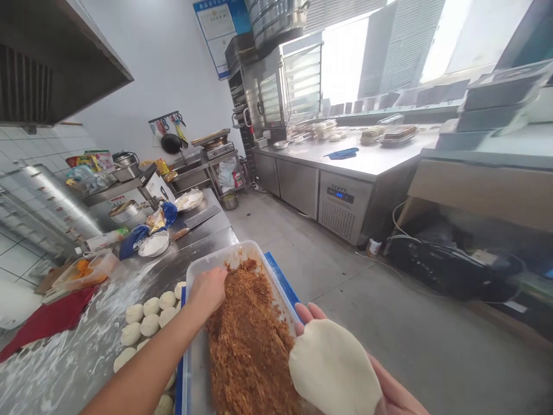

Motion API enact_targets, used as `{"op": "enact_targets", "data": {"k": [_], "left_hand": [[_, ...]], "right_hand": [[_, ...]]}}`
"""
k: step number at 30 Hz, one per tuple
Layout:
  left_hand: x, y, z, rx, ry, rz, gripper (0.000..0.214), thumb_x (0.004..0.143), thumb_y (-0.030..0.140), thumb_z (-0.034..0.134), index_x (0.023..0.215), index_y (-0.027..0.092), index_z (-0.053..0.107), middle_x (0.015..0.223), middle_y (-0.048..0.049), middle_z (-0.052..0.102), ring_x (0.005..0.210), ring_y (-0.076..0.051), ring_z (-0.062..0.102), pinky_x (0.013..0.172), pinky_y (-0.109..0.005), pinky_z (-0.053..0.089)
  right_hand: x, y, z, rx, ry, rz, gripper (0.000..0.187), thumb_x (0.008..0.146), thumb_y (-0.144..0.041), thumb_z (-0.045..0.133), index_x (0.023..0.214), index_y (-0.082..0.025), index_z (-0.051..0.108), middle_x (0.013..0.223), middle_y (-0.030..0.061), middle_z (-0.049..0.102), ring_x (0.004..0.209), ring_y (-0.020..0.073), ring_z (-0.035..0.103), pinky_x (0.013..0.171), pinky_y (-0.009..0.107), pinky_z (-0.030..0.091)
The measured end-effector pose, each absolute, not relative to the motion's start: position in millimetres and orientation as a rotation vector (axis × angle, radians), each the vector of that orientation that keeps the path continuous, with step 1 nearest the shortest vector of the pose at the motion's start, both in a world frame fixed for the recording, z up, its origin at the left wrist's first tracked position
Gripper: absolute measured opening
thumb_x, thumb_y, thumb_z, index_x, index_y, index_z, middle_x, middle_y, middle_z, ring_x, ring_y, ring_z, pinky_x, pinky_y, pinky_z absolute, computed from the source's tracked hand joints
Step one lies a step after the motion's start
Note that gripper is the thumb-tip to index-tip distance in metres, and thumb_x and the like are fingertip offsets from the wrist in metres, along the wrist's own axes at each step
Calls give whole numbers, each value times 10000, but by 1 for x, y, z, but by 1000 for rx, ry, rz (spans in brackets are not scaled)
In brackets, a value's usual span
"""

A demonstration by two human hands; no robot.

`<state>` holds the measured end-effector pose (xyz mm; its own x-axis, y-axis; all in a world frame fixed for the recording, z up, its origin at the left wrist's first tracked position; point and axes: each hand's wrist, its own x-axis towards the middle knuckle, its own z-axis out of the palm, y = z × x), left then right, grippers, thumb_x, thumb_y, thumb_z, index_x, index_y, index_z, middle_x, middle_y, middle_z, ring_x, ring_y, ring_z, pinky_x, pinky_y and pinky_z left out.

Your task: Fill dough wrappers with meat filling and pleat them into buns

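A flat, round dough wrapper (334, 369) rests across my right hand (311, 314), whose fingertips curl up past its far edge while the palm stays hidden beneath. To its left is a clear plastic tub (196, 268) holding crumbly reddish-brown filling (250, 340). My left hand (210, 291) reaches into the tub at the filling's left edge. Its fingers are curled, and what they grip, if anything, is hidden. Several pale dough balls (150, 325) sit in rows left of the tub, partly covered by my left forearm.
The steel worktop (99, 334) is dusted with flour. A red cloth (47, 323), a bowl of white powder (154, 244) and a cleaver (196, 222) lie on it. Across the tiled floor (289, 248) stands a counter fridge (345, 202) with packed food and a blue cloth (343, 154) on top.
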<state>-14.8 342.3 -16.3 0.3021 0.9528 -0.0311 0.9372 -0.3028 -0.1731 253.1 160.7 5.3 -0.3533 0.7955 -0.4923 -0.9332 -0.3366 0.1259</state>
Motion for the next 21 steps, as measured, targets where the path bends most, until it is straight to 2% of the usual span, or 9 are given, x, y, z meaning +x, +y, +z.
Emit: {"op": "enact_targets", "data": {"k": [2,4,8,12,15,21], "left_hand": [[-16,345,-20,-2497,-1738,224,184,1034,235,528,1056,165,696,986,-38,720,858,-172,686,840,-382,575],[-19,346,-22,-2558,-1697,234,217,1039,233,503,1102,181,704,1031,-45,730,908,-183,692,863,-388,567],[-23,345,-22,-2666,-1620,233,313,1037,207,432,1176,222,712,1069,-58,742,980,-202,704,879,-366,540],[-20,340,-22,-2752,-1551,217,341,1021,216,420,1149,271,730,1053,-55,753,1008,-207,715,860,-318,524],[-15,332,-23,-2793,-1520,206,355,1009,207,418,1156,282,732,1041,-56,754,993,-214,720,845,-317,531],[-9,318,-20,-2869,-1515,192,364,971,164,455,1168,267,744,1046,-79,760,1010,-211,717,918,-325,551]], "right_hand": [[250,163,4,-364,538,1844,561,900,-348,529,1420,-175,647,1480,140,636,1333,302,627,1081,462,578],[249,165,1,-302,578,1816,498,878,-341,564,1308,-150,726,1433,181,660,1310,332,637,1081,508,575],[247,169,-5,-189,559,1842,314,880,-256,607,1113,-211,812,1275,157,743,1260,330,659,1092,597,545],[241,172,-3,-235,558,1835,295,840,-135,633,1069,-158,818,1169,177,765,1207,321,681,1082,580,557],[237,172,1,-306,569,1783,287,869,-194,641,1083,-107,812,1148,209,759,1186,338,688,1055,547,587],[233,169,5,-393,357,1708,363,893,-373,674,1058,-89,829,1125,226,765,1210,380,675,1060,486,594]]}}
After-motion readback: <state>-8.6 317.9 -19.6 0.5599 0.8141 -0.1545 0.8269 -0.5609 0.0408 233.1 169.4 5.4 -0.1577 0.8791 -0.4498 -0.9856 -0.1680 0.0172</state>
